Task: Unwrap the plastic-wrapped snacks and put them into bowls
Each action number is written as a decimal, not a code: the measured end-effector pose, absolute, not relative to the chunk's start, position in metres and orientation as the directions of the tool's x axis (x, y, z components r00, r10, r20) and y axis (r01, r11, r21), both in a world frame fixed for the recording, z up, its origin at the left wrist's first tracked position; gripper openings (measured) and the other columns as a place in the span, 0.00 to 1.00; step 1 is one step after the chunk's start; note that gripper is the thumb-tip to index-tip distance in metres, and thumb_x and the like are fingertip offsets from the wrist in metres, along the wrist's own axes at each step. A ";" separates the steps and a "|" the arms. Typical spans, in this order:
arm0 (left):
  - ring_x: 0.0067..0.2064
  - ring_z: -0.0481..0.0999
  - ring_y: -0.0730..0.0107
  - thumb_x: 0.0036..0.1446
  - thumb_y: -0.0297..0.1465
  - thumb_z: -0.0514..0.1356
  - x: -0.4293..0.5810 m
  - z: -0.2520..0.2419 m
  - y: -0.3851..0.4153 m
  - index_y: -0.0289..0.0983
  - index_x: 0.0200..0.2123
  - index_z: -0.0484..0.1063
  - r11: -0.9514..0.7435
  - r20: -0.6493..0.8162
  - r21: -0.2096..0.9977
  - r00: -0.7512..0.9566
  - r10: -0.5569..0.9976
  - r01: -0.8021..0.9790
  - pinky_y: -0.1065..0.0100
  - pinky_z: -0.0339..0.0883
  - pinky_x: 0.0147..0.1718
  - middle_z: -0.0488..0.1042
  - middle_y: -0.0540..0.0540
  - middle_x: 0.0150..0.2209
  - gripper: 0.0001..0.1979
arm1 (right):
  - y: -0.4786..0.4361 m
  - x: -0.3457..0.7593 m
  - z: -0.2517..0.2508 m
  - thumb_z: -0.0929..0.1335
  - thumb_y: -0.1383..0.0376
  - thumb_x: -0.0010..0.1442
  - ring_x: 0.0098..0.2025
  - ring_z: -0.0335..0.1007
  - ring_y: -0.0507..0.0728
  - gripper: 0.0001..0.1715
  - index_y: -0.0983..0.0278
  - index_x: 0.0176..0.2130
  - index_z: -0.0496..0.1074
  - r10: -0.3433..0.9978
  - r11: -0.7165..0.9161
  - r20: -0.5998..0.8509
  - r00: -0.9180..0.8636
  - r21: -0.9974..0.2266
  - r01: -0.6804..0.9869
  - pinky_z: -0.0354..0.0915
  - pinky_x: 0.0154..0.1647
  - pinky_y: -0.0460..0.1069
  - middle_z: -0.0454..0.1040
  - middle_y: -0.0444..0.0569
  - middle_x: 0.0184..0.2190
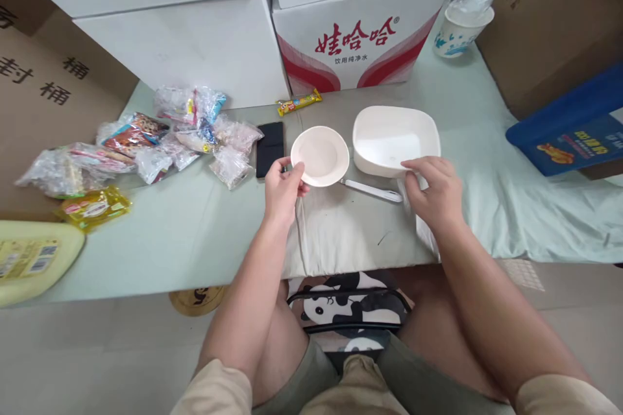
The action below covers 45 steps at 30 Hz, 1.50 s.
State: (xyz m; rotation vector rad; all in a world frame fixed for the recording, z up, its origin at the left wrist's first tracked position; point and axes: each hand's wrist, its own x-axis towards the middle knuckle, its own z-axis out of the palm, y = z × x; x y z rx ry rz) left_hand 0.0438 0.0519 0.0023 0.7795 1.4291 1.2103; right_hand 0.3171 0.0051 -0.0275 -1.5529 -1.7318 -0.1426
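Observation:
My left hand (286,191) is closed on the edge of a small round cream bowl (320,157), thumb over the rim. The inside of the bowl faces up. To its right stands a larger white rectangular tub with rounded corners (396,133). My right hand (435,191) pinches the tub's near right rim, fingers on top and thumb in front. Below that hand lies a thin whitish sheet (426,233), partly hidden. A slim white tool with a metal tip (372,190) rests between the bowl and my right hand.
Left of the bowl are a black phone (270,148) and several plastic-wrapped packets (189,123). A yellow stick packet (299,102) lies behind. White cartons (363,39) line the back. A paper cup (460,29) and a blue container (574,120) stand right, a pale yellow bottle (36,259) left.

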 end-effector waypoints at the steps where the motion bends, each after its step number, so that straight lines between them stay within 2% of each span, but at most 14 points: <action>1: 0.21 0.73 0.75 0.51 0.34 0.67 0.046 0.004 0.052 0.39 0.42 0.66 0.270 -0.313 0.940 -0.208 0.927 -0.210 0.76 0.61 0.20 0.72 0.56 0.22 0.17 | 0.003 0.319 -0.027 0.64 0.68 0.63 0.51 0.76 0.65 0.14 0.60 0.44 0.78 0.782 0.274 0.622 0.044 -0.407 0.872 0.70 0.55 0.63 0.82 0.54 0.43; 3: 0.27 0.78 0.73 0.52 0.35 0.67 0.049 0.005 0.054 0.39 0.43 0.67 0.241 -0.312 0.919 -0.204 0.928 -0.312 0.75 0.68 0.26 0.76 0.52 0.26 0.17 | -0.003 0.320 -0.026 0.64 0.67 0.63 0.55 0.75 0.66 0.15 0.60 0.46 0.77 0.781 0.293 0.624 0.032 -0.411 0.863 0.70 0.55 0.62 0.81 0.54 0.47; 6: 0.26 0.77 0.74 0.53 0.34 0.65 0.048 0.001 0.055 0.40 0.40 0.67 0.167 -0.249 0.939 -0.261 0.933 -0.300 0.74 0.67 0.27 0.74 0.54 0.25 0.13 | -0.012 0.310 -0.026 0.64 0.65 0.66 0.41 0.77 0.62 0.10 0.60 0.41 0.76 0.846 0.312 0.531 -0.050 -0.417 0.854 0.71 0.44 0.57 0.81 0.52 0.37; 10: 0.28 0.73 0.71 0.55 0.31 0.61 0.029 -0.007 0.054 0.40 0.34 0.69 0.027 0.007 0.995 -0.329 0.944 0.097 0.70 0.68 0.29 0.69 0.52 0.26 0.04 | -0.019 0.287 -0.034 0.65 0.63 0.67 0.45 0.75 0.65 0.17 0.63 0.52 0.76 0.899 0.357 0.378 -0.220 -0.345 0.868 0.69 0.45 0.58 0.80 0.56 0.45; 12: 0.40 0.78 0.63 0.54 0.29 0.62 0.010 -0.009 0.054 0.39 0.36 0.72 -0.001 0.183 0.899 -0.373 0.910 0.438 0.62 0.73 0.44 0.74 0.45 0.35 0.05 | -0.019 0.278 -0.039 0.64 0.65 0.66 0.46 0.73 0.66 0.20 0.65 0.55 0.75 0.913 0.356 0.317 -0.255 -0.319 0.878 0.68 0.45 0.59 0.79 0.58 0.46; 14: 0.60 0.72 0.49 0.53 0.29 0.65 -0.014 -0.011 0.055 0.39 0.44 0.75 0.081 0.290 0.705 -0.390 0.874 0.705 0.49 0.65 0.61 0.73 0.37 0.53 0.13 | -0.019 0.273 -0.043 0.64 0.67 0.65 0.43 0.73 0.65 0.19 0.65 0.52 0.76 0.916 0.381 0.261 -0.306 -0.320 0.868 0.68 0.43 0.58 0.79 0.56 0.42; 16: 0.71 0.57 0.38 0.51 0.31 0.68 -0.038 -0.014 0.056 0.40 0.53 0.75 0.183 0.259 0.553 -0.376 0.889 0.813 0.41 0.53 0.69 0.62 0.33 0.67 0.24 | -0.019 0.270 -0.045 0.63 0.68 0.65 0.41 0.73 0.64 0.18 0.64 0.50 0.77 0.904 0.419 0.237 -0.356 -0.323 0.849 0.68 0.42 0.58 0.79 0.55 0.41; 18: 0.73 0.55 0.37 0.53 0.33 0.67 -0.061 -0.018 0.057 0.41 0.57 0.74 0.197 0.159 0.519 -0.320 0.934 0.832 0.43 0.52 0.70 0.58 0.33 0.70 0.27 | -0.020 0.266 -0.044 0.64 0.68 0.64 0.41 0.74 0.63 0.17 0.64 0.49 0.78 0.892 0.445 0.249 -0.379 -0.327 0.834 0.69 0.42 0.57 0.79 0.54 0.42; 24: 0.58 0.74 0.53 0.46 0.26 0.67 -0.105 -0.027 0.048 0.42 0.45 0.77 0.038 0.228 0.720 -0.288 0.930 0.693 0.56 0.65 0.62 0.74 0.40 0.52 0.19 | -0.021 0.249 -0.036 0.64 0.68 0.63 0.40 0.75 0.60 0.17 0.61 0.48 0.77 0.898 0.420 0.324 -0.298 -0.426 0.801 0.71 0.37 0.53 0.77 0.53 0.43; 28: 0.41 0.77 0.66 0.45 0.27 0.66 -0.107 -0.022 0.031 0.43 0.44 0.71 -0.053 0.158 0.976 -0.525 0.836 0.210 0.66 0.72 0.46 0.74 0.49 0.38 0.20 | -0.022 0.233 -0.029 0.64 0.68 0.60 0.36 0.73 0.59 0.17 0.61 0.47 0.77 0.934 0.328 0.319 -0.159 -0.591 0.737 0.70 0.35 0.53 0.75 0.52 0.39; 31: 0.46 0.79 0.63 0.46 0.32 0.67 -0.095 -0.019 0.017 0.43 0.38 0.72 -0.057 0.038 0.998 -0.358 0.933 -0.040 0.63 0.73 0.48 0.77 0.46 0.42 0.14 | -0.023 0.222 -0.025 0.64 0.65 0.60 0.31 0.69 0.56 0.18 0.60 0.49 0.75 0.978 0.210 0.178 -0.111 -0.813 0.543 0.69 0.34 0.53 0.71 0.47 0.33; 37: 0.60 0.72 0.56 0.50 0.27 0.66 -0.041 -0.025 -0.001 0.39 0.30 0.76 -0.149 0.085 0.937 0.208 0.974 0.317 0.57 0.71 0.56 0.68 0.39 0.59 0.03 | -0.024 0.200 -0.018 0.69 0.52 0.61 0.28 0.69 0.52 0.26 0.60 0.55 0.68 0.977 -0.122 -0.142 -0.161 -0.985 0.123 0.68 0.28 0.50 0.74 0.52 0.47; 40: 0.59 0.74 0.58 0.53 0.27 0.65 -0.014 -0.025 -0.002 0.41 0.37 0.76 -0.114 0.055 0.962 0.235 0.970 0.246 0.60 0.74 0.50 0.68 0.40 0.58 0.07 | -0.020 0.193 -0.019 0.74 0.53 0.54 0.36 0.73 0.55 0.27 0.61 0.50 0.69 0.982 -0.091 -0.107 -0.157 -0.990 0.105 0.71 0.34 0.51 0.75 0.53 0.49; 45: 0.50 0.80 0.61 0.56 0.38 0.65 0.013 -0.019 -0.003 0.43 0.53 0.70 0.223 -0.186 0.952 0.183 0.965 -0.209 0.62 0.76 0.46 0.74 0.41 0.55 0.21 | -0.009 0.191 -0.029 0.73 0.52 0.55 0.28 0.67 0.52 0.24 0.62 0.45 0.67 0.993 -0.111 -0.117 -0.031 -0.983 0.147 0.68 0.33 0.51 0.72 0.45 0.33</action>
